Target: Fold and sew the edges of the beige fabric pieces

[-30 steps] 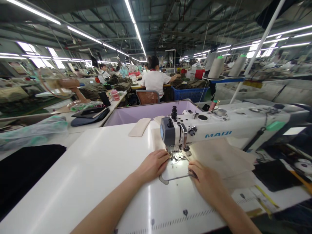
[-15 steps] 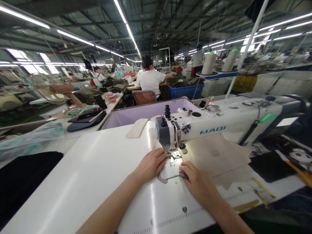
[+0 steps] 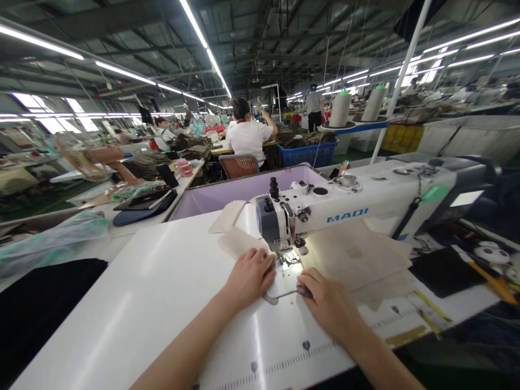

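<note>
A white sewing machine [image 3: 349, 203] stands on the white table [image 3: 134, 292], its needle area lit over a metal plate [image 3: 283, 281]. My left hand [image 3: 251, 275] lies just left of the presser foot with fingers bent together, touching a beige cloth piece [image 3: 239, 241] that reaches back and left. At the plate's right edge my right hand [image 3: 325, 295] is closed around a small dark item, mostly hidden by the fingers. Large beige cloth [image 3: 357, 260] lies under the machine's arm, right of the needle. Another beige piece [image 3: 226, 216] rests behind on the table.
A purple-lined bin [image 3: 244, 184] is behind the table. Thread cones [image 3: 340, 110] stand at the back right. Black cloth [image 3: 442, 271] and a yellow tape [image 3: 430, 311] lie at the right. A person in white [image 3: 248, 138] sits ahead.
The beige cloth by my left hand now extends out to the left from behind the machine head. My left hand has shifted slightly left. The view has shifted a little.
</note>
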The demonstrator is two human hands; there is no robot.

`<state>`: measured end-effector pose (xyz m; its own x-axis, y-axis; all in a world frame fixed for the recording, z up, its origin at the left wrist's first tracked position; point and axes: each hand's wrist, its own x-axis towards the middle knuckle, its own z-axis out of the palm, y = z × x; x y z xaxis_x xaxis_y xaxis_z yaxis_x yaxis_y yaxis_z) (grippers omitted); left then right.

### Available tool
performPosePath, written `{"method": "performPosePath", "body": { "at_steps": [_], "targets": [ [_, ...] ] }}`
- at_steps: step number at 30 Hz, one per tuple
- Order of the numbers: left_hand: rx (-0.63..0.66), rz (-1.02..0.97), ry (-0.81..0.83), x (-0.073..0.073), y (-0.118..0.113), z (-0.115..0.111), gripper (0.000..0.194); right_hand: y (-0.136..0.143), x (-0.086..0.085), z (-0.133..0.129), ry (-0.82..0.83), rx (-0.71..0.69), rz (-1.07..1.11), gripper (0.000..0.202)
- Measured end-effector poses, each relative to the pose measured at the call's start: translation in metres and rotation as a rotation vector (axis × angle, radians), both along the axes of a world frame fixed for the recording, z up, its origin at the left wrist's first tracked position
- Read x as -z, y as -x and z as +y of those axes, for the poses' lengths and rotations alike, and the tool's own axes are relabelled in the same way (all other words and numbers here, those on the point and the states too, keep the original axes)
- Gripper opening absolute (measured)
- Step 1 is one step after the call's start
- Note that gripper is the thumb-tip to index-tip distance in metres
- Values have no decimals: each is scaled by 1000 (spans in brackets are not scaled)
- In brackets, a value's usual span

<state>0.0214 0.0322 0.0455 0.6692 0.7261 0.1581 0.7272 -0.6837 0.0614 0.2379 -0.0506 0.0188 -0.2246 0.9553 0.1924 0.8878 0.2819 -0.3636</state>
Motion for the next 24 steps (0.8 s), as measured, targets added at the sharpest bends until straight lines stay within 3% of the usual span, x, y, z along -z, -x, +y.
{"method": "performPosePath", "body": {
  "at_steps": [4,8,14,24],
  "targets": [
    [47,3,126,-7,-3,-22,20,0,2,-5,-20,-31,66,23],
    [38,-13,95,1,-9,-37,26,5,2,-4,-11,-101,133,21],
    [-34,-58,110,9,-22,-36,22,9,-2,1,57,-131,95,19],
    [6,-150,97,16,-28,-34,18,5,-7,3,60,-141,71,18]
  ]
}}
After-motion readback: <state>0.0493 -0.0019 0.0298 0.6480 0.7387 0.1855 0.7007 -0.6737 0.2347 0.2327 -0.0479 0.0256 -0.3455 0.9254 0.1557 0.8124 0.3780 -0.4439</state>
